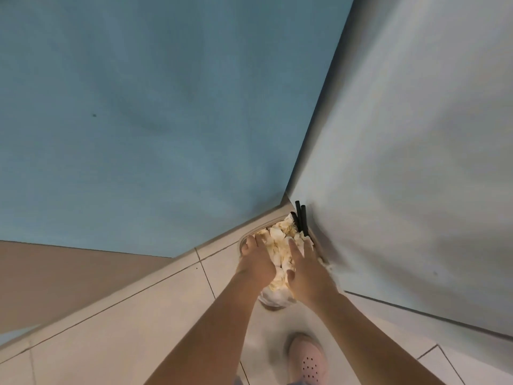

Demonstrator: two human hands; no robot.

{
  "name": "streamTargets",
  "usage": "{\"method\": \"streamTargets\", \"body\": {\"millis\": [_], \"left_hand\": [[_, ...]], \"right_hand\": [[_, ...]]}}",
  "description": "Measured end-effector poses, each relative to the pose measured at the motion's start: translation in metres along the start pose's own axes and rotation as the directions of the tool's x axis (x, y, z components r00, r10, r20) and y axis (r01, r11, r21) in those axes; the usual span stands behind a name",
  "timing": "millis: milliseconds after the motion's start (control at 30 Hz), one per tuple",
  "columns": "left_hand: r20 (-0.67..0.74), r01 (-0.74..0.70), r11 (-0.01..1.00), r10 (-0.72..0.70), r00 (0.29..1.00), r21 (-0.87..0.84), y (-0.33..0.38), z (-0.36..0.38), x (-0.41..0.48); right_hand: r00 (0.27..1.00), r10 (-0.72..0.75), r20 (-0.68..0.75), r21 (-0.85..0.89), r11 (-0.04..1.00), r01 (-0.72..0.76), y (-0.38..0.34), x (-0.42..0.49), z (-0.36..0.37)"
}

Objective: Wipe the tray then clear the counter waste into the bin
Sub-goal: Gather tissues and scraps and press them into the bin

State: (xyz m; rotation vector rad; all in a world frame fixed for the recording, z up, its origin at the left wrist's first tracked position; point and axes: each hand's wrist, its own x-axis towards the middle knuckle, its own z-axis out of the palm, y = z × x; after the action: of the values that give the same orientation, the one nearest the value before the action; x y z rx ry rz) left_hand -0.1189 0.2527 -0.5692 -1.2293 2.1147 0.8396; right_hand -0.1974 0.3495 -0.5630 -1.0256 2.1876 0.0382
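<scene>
Bin (273, 300) brims with crumpled tissues (278, 234) and two black straws (301, 218).

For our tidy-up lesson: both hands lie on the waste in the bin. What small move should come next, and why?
Probably push down a little with the left hand and right hand: the crumpled paper fills the bin to its rim, and two black straws stick up at the far side.

We see soft, even indoor light with faint shadows on the grey wall (416, 134); wide-angle bending stretches the edges, and the shoe (306, 359) is blurred.
</scene>
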Motion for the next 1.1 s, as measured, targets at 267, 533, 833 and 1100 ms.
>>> {"method": "streamTargets", "body": {"millis": [267, 533, 833, 1100], "left_hand": [[-0.503, -0.373, 0.907, 0.234, 0.832, -0.194, -0.015, -0.120, -0.159], [-0.893, -0.516, 0.846, 0.123, 0.432, -0.133, -0.045, -0.259, -0.377], [-0.928, -0.396, 0.844, -0.291, 0.231, -0.363, -0.178, -0.388, -0.506], [-0.805, -0.156, 0.859, -0.374, 0.461, -0.489, -0.332, -0.467, -0.535]], "right_hand": [[0.949, -0.106, -0.296, 0.310, 0.930, 0.200, -0.085, -0.114, -0.131], [0.700, -0.369, -0.612, 0.467, 0.545, 0.696, -0.223, -0.269, -0.265], [0.501, -0.648, -0.573, 0.295, 0.408, 0.864, -0.445, -0.331, -0.321], [0.479, -0.718, -0.505, 0.166, 0.464, 0.870, -0.600, -0.328, -0.320]]}}
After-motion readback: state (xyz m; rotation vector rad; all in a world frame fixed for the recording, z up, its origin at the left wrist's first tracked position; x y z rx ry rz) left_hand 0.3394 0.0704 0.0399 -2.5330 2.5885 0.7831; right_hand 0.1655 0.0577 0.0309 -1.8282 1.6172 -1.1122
